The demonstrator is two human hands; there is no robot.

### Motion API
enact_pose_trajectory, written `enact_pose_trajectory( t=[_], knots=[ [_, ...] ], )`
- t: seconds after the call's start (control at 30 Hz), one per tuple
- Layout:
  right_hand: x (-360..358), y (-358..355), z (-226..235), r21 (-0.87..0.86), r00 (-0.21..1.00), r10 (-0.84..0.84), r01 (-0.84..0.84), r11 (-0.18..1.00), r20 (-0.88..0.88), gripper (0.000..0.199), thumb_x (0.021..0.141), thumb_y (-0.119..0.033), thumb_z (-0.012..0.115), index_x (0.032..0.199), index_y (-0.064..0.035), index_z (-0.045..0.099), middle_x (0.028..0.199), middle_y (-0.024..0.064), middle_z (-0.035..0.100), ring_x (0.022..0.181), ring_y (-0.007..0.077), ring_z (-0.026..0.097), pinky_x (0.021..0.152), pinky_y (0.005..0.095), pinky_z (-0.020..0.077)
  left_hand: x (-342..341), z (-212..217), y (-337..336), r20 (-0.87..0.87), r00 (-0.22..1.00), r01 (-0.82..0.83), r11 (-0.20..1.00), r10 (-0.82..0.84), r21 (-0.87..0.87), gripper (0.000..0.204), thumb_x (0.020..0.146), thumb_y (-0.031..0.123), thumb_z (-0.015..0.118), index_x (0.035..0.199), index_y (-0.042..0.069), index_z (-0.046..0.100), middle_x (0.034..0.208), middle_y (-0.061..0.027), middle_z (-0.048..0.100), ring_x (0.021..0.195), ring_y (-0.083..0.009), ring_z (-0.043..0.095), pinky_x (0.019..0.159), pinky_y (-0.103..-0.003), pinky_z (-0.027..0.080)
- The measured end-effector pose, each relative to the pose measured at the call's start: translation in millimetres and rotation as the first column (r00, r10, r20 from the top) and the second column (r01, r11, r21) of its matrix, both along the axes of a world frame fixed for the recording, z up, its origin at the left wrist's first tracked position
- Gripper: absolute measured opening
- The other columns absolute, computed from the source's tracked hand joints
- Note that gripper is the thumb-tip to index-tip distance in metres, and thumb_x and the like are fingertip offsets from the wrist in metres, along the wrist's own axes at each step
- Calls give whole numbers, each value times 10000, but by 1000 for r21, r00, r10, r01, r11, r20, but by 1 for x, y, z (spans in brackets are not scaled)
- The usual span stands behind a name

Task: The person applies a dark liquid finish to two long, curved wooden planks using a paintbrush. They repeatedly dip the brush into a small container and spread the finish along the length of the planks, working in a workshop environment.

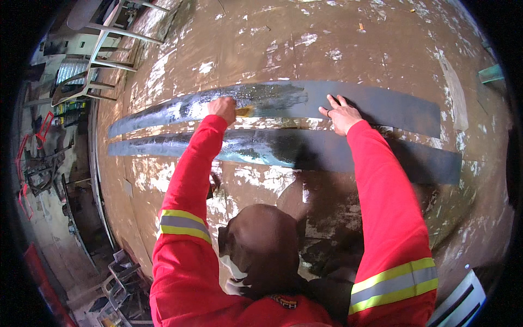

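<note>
Two long grey strips lie side by side across the brown surface. On the far strip [403,108], the left and middle part looks dark, wet and glossy, while the right end is dull grey. A similar shiny coat covers part of the near strip [436,163]. My left hand [222,108] is closed over the far strip, around a tool with a yellowish-brown end [245,111]. The fingers hide the rest of that tool, so its exact kind is unclear. My right hand [343,114] rests on the far strip's dull part, fingers spread, holding nothing.
A brown, paint-worn surface [305,60] spreads around the strips. White metal frames [103,54] stand at the far left, with red frames [43,131] beyond the surface's edge. A dark rounded shape [261,245] sits between my arms. A white slotted panel [463,300] is at the lower right.
</note>
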State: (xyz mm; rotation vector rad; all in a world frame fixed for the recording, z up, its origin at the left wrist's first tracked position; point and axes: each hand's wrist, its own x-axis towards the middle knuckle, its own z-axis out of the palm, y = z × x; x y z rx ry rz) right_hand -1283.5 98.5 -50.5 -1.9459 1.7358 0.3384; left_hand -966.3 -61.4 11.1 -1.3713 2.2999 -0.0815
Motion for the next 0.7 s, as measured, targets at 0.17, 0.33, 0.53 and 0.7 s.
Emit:
enact_pose_trajectory(
  t=[0.17, 0.33, 0.53, 0.7],
  knots=[
    [-6, 4, 4, 4, 1000, 10, -10, 1000, -29, 627, 810, -129, 573, 1382, -320, 403, 1527, 74, 179, 1371, 339, 239, 1033, 459, 386, 16, 10, -2, 70, 998, 7, 990, 4, -143, 123, 758, 145, 580, 821, 127, 684, 818, -129, 680, 763, -314, 672, 652, -430, 535],
    [3, 4, 12, 6, 1000, 8, -9, 1000, 7, 689, 766, -41, 553, 1394, -277, 397, 1529, 95, 168, 1370, 356, 234, 1052, 432, 373, -9, -11, 19, -13, 997, 73, 997, -73, -36, 137, 753, 183, 582, 829, 139, 688, 778, -146, 672, 744, -330, 667, 657, -447, 533],
    [-1, 4, 13, 20, 1000, 7, -7, 1000, 8, 694, 763, -22, 538, 1394, -274, 397, 1528, 103, 166, 1370, 359, 232, 1054, 435, 371, -22, 11, 18, -350, 934, -11, 986, 69, 165, 229, 733, 310, 653, 865, 127, 692, 753, -140, 664, 761, -333, 656, 672, -437, 520],
    [1, 2, 0, -26, 999, 28, -29, 999, -21, 616, 812, -163, 587, 1379, -324, 407, 1529, 72, 177, 1368, 346, 242, 1015, 490, 396, -4, 2, -11, -208, 977, -82, 984, 48, -156, 169, 749, 252, 622, 851, 136, 691, 778, -142, 670, 768, -332, 661, 669, -437, 524]
  ],
)
